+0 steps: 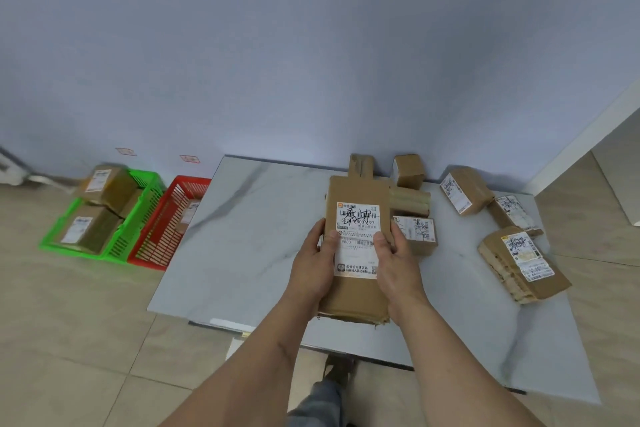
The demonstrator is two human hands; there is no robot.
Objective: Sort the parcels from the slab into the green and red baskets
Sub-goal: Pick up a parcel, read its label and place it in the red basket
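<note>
A long flat cardboard parcel with a white label is held above the marble slab. My left hand grips its left edge and my right hand grips its right edge, thumbs on the label. Several more brown parcels lie on the slab: a small box at the back, one just right of my hands, one further right, and a large flat one at the right edge. The green basket holds brown parcels. The red basket stands beside it with a parcel inside.
Both baskets stand on the tiled floor left of the slab, against a pale wall. A white panel rises at the right. My foot shows below the slab's near edge.
</note>
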